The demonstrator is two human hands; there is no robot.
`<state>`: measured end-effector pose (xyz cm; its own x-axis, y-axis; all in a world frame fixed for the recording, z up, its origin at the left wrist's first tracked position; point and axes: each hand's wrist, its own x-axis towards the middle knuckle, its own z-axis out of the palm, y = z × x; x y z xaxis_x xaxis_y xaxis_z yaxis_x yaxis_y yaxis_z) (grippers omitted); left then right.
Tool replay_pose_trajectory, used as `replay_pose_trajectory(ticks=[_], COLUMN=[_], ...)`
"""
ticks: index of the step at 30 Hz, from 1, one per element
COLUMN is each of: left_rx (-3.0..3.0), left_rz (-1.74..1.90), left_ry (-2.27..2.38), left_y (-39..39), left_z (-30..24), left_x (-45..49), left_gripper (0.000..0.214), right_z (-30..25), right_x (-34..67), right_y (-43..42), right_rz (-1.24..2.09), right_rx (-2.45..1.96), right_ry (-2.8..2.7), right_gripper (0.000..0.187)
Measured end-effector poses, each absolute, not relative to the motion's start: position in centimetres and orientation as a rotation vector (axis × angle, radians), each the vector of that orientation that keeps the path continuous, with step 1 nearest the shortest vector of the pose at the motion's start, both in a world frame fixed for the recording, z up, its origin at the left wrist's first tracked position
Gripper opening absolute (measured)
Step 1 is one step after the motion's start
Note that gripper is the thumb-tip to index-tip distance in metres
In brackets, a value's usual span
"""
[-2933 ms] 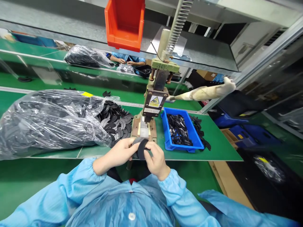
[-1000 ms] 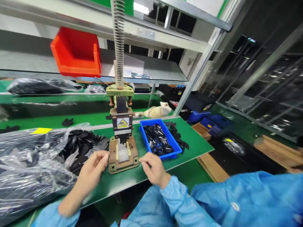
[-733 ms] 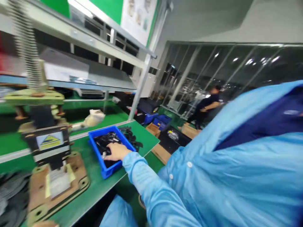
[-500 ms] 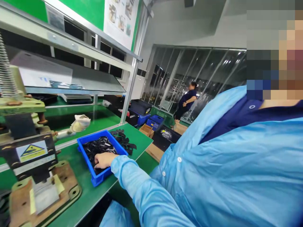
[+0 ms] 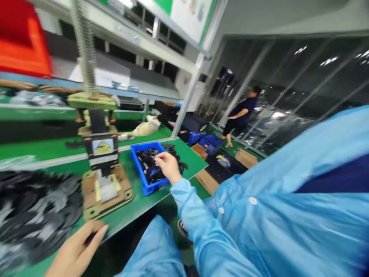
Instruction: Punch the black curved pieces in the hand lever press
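My right hand (image 5: 168,166) is just above the blue tray (image 5: 146,188), its thumb and fingertips pinched together. Whatever is between them is too small and blurred to make out. Small dark parts (image 5: 147,158) fill the tray. At the front edge of the green bench, my left hand (image 5: 77,249) is loosely curved, with a gap between thumb and forefinger and nothing visible in it. Close by it stands a hand press (image 5: 103,146) with a warning label, its base plate (image 5: 122,181) bearing a pale metal block (image 5: 107,188).
A heap of black curved parts (image 5: 43,207) covers the bench left of the press. More black pieces (image 5: 182,166) lie beyond the tray. The press's wrapped handle (image 5: 145,127) sticks out to the right. A red bin (image 5: 23,42) sits on the shelf. Another person (image 5: 242,111) stands farther back.
My right hand has lifted out of the parts in the tray. My left hand has come into view at the lower left. The view has swung left, showing the black heap and red bin.
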<state>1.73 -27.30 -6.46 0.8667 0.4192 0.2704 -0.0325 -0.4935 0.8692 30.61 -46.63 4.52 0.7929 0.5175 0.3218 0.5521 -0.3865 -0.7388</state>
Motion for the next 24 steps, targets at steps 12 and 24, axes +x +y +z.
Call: replay_pose_trajectory(ticks=[12, 24], left_rx=[2.003, 2.109], left_rz=[0.897, 1.032], left_ry=[-0.008, -0.010], left_y=[-30.2, -29.7], left_z=[-0.9, -2.7], left_x=[1.7, 0.5], left_gripper=[0.018, 0.031], right_z=[-1.8, -4.5], right_x=[14.9, 15.9], right_y=[-44.1, -44.9], right_rz=[0.319, 0.279], right_rx=[-1.374, -1.300], right_ry=[-0.963, -1.043], right_gripper=[0.018, 0.022])
